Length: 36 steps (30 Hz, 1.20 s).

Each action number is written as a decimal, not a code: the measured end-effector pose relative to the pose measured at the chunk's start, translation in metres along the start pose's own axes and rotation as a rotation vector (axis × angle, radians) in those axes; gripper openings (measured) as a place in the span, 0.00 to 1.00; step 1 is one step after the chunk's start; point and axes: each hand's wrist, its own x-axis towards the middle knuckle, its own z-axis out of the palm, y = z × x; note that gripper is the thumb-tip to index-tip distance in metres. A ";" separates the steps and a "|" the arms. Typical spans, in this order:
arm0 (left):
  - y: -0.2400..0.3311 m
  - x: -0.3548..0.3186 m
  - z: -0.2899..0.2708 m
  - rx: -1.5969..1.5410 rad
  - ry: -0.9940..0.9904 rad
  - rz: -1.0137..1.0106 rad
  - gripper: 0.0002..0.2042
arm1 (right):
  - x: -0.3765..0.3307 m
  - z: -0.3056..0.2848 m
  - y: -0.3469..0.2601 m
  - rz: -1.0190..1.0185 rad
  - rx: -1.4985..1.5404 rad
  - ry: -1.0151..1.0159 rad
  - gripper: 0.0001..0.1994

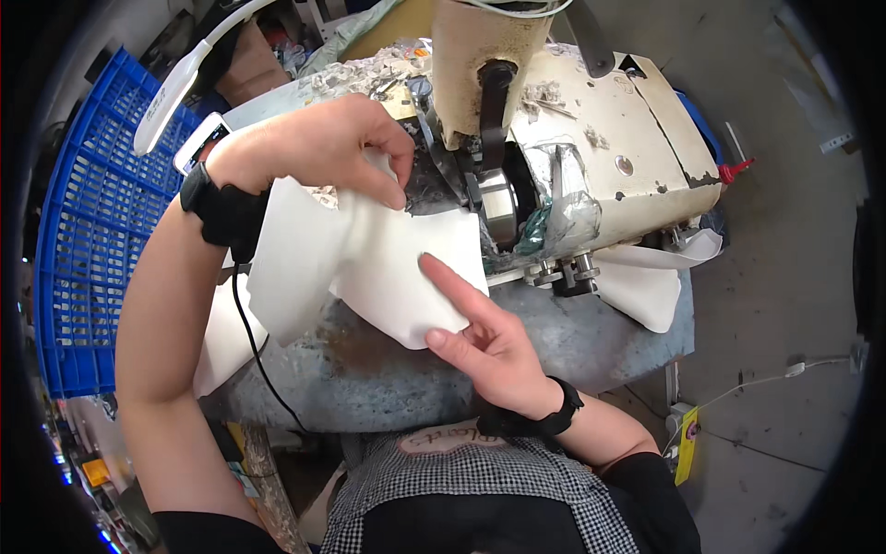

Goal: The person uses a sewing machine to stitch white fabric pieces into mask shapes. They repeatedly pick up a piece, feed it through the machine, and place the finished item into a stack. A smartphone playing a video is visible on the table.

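Bench (388,392), grey metal, worn, bowed by the lens. Cream machine (637,129) stands on it, paint chipped, pale scraps (360,78) strewn along its far left. Blue crate (74,268) off to the left.

White sheet (388,268), the one I am handling, sits in front of the machine, above the bench, its upper right corner close to the metal cylinder (500,205). Left part rises in a curl; right part lies flatter. Another white piece (646,291) lies at the machine's right front.

Left hand (337,138) arches over the sheet, thumb and fingertips pinched on its far edge. Right hand (508,365) at the near side: forefinger straight along the upper face, thumb well apart from it by the near edge. Cannot tell whether my hidden fingers grip from beneath.

To do this well, I judge: light pinch on the left, so the sheet does not crease; forefinger pressure even, to hold the right part flat; curl kept from folding under. Fingertips want to stay clear of the cylinder. Black cord (242,300), dangling by my left wrist, could catch the sheet; best held aside.
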 end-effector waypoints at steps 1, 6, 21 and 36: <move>-0.001 0.002 -0.001 -0.020 -0.002 -0.014 0.09 | 0.001 0.001 -0.001 -0.001 0.003 0.027 0.31; -0.003 0.014 0.001 -0.040 0.030 0.015 0.12 | 0.003 0.001 -0.004 -0.085 -0.018 0.162 0.28; 0.005 0.012 0.027 0.010 0.257 -0.043 0.14 | -0.003 -0.032 -0.023 -0.043 -0.169 0.273 0.18; 0.013 0.007 0.048 -0.108 0.429 0.011 0.10 | 0.000 -0.054 -0.045 -0.137 -0.399 0.366 0.13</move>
